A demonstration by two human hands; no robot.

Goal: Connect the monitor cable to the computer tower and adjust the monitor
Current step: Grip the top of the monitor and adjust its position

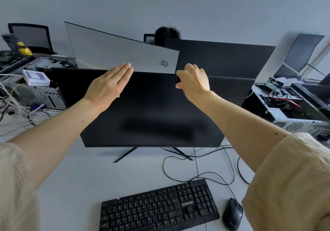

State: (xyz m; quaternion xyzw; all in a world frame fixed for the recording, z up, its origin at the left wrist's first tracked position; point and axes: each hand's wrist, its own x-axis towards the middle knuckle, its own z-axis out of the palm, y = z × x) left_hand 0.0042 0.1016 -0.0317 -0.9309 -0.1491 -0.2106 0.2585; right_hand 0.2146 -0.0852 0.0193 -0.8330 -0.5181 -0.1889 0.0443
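Note:
A black monitor (151,112) with a dark screen stands on a thin splayed stand (125,154) on the white desk, tilted back. My right hand (193,81) grips its top edge near the middle, fingers curled over the back and thumb on the front. My left hand (110,86) is flat, fingers straight and together, in front of the upper left of the screen; whether it touches is unclear. An opened computer tower (292,109) lies on its side at the right. Black cables (226,161) run from behind the monitor across the desk. Where they plug in is hidden.
A black keyboard (157,207) and black mouse (233,214) lie at the front. Behind stand a white-backed monitor (121,52) and another black monitor (223,59), with a person's head above them. Another open tower (38,95) and loose wires are at the left.

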